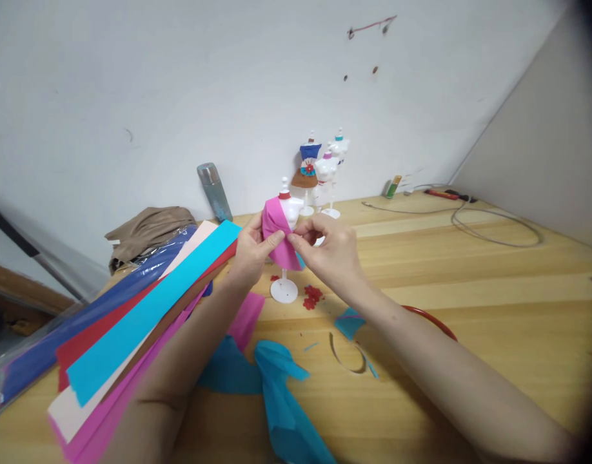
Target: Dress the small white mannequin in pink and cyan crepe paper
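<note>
Pink strip (275, 219) is pinched by both hands (250, 252) (333, 249), angled toward each other.

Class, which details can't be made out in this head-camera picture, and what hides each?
In the head view:
- Left hand: most fingers, behind the pink strip.
- Right hand: whatever lies between thumb and forefinger, covered by those fingers.
- Teal strip: near end, cut off by bottom edge.
- Red curved object: remainder, behind the right forearm.
</note>
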A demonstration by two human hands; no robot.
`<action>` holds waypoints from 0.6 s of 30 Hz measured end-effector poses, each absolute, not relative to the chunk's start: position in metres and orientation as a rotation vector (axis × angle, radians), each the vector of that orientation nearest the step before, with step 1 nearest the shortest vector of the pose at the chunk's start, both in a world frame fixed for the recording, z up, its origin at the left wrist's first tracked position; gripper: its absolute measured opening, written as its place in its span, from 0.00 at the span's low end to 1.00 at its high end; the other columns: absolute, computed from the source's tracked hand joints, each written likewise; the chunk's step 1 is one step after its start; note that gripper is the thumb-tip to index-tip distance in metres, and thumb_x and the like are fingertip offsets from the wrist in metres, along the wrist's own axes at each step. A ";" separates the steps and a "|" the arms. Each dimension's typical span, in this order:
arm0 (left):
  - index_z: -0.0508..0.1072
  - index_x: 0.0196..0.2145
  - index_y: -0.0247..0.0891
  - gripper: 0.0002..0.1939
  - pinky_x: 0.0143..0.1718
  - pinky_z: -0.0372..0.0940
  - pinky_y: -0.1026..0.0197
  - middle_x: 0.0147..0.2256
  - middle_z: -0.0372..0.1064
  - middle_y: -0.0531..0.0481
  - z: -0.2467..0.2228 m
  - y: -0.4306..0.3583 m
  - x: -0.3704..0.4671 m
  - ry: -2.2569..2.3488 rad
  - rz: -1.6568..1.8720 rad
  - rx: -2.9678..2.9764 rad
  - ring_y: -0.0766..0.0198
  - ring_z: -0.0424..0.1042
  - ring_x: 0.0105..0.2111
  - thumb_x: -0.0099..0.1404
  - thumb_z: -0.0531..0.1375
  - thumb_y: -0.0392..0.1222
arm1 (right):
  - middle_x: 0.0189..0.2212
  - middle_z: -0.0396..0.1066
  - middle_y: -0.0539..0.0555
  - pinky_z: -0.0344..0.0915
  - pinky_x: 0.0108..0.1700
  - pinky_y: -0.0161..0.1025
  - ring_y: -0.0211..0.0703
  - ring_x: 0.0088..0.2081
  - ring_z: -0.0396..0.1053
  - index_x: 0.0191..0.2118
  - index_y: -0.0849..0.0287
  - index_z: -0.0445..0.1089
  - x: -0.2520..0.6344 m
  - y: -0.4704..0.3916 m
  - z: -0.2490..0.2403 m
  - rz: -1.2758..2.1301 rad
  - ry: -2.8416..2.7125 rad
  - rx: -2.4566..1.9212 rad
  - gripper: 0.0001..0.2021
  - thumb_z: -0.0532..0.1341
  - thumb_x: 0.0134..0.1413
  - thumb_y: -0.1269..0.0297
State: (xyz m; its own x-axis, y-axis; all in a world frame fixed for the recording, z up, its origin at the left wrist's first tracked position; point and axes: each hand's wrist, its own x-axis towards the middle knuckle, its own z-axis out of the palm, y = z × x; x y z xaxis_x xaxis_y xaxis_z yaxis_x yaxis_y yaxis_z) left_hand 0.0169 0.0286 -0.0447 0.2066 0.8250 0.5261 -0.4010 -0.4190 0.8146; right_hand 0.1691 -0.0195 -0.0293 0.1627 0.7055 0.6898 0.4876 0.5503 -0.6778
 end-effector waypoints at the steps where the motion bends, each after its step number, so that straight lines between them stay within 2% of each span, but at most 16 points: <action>1: 0.78 0.48 0.43 0.24 0.46 0.73 0.62 0.43 0.81 0.50 -0.044 0.028 0.017 0.440 1.458 1.420 0.63 0.79 0.42 0.56 0.77 0.47 | 0.23 0.70 0.50 0.62 0.32 0.42 0.42 0.26 0.66 0.25 0.54 0.67 0.169 -0.020 -0.030 0.211 -1.485 -1.080 0.08 0.65 0.51 0.61; 7: 0.78 0.48 0.41 0.25 0.47 0.73 0.58 0.45 0.81 0.47 -0.042 0.027 0.018 0.499 1.460 1.447 0.58 0.79 0.44 0.55 0.76 0.50 | 0.22 0.68 0.50 0.61 0.31 0.41 0.41 0.25 0.65 0.24 0.54 0.65 0.167 -0.022 -0.027 0.269 -1.502 -1.066 0.08 0.63 0.50 0.65; 11: 0.79 0.48 0.41 0.25 0.46 0.73 0.58 0.44 0.81 0.47 -0.042 0.027 0.018 0.502 1.468 1.471 0.58 0.79 0.43 0.55 0.76 0.51 | 0.21 0.67 0.48 0.60 0.30 0.40 0.38 0.24 0.63 0.22 0.54 0.63 0.164 -0.025 -0.023 0.319 -1.507 -1.049 0.09 0.62 0.48 0.68; 18: 0.80 0.49 0.41 0.27 0.45 0.73 0.60 0.44 0.81 0.48 -0.043 0.028 0.018 0.509 1.482 1.451 0.60 0.79 0.42 0.54 0.77 0.50 | 0.21 0.67 0.48 0.60 0.30 0.40 0.38 0.24 0.62 0.22 0.54 0.63 0.164 -0.027 -0.021 0.380 -1.500 -1.032 0.09 0.61 0.48 0.63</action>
